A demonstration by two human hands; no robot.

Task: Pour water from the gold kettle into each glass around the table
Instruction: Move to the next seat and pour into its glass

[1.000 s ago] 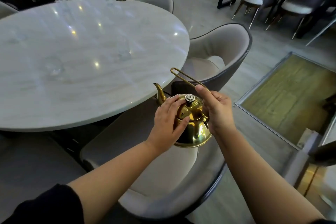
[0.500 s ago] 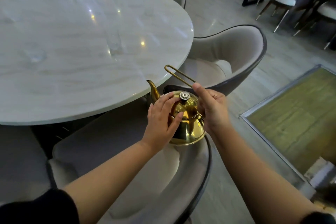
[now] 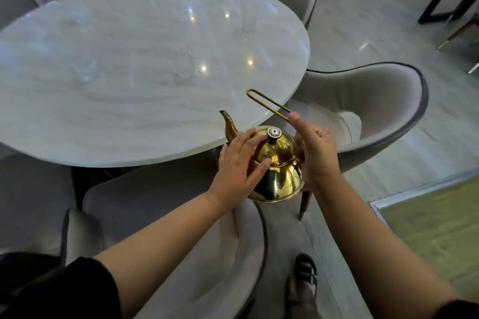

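Gold kettle (image 3: 278,179) poised for pouring: right hand (image 3: 317,155) grasps the handle (image 3: 267,103), left hand (image 3: 237,168) fingers (image 3: 248,138) flat on lid (image 3: 278,149). Next: spout over nearest glass (image 3: 184,66).

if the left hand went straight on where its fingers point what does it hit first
Likely the lid knob of the gold kettle: the left hand lies flat on the lid, fingertips aimed up and right at it. Past the knob is the right hand on the handle, though depth is unclear.
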